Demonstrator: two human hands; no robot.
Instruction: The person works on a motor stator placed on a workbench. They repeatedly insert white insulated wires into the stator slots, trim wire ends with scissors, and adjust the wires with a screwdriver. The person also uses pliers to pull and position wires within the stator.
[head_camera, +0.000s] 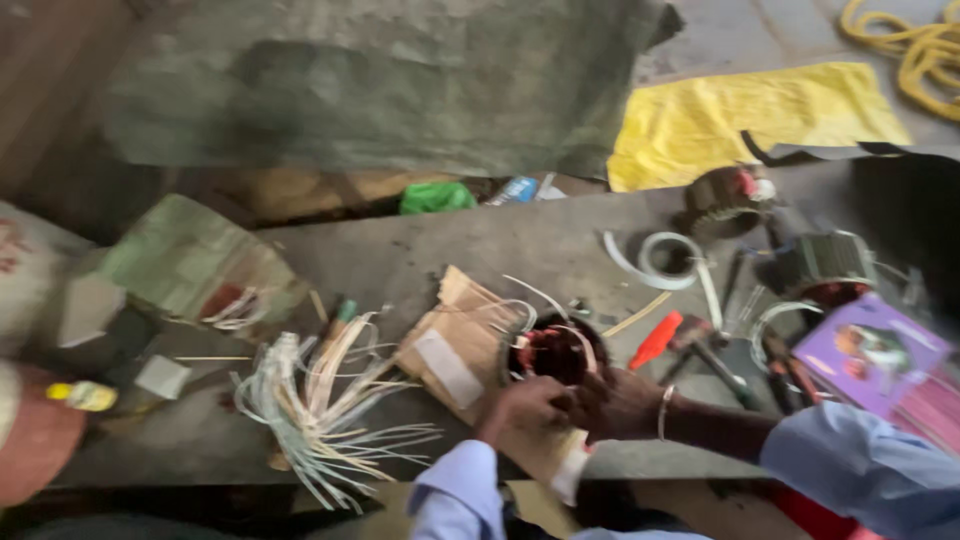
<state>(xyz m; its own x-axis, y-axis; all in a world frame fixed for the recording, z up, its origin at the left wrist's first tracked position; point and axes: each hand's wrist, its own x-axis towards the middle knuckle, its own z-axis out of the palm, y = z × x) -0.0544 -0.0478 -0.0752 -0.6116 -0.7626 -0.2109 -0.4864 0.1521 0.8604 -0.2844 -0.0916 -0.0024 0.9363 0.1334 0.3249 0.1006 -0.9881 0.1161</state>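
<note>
Both hands meet at the near edge of the round motor stator (548, 352) on the counter (430, 240); left hand (522, 405) and right hand (620, 403) each pinch its windings; white strips (320, 410) lie loose to the left; winding work looks partway.

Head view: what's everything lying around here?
Stator: one, dark with copper windings, bench centre, under both hands.
Cardboard: one, brown, left of the stator.
Strips: a bundle, pale, bench left.
Other stators: two, bench right.
Tape roll: one, white, bench right.
Screwdriver: one, red handle, right of the stator.
Cloth: one, yellow, upper right.
Rope: yellow, top right corner.
Left hand: on the stator.
Right hand: on the stator, bangle at the wrist.
</note>
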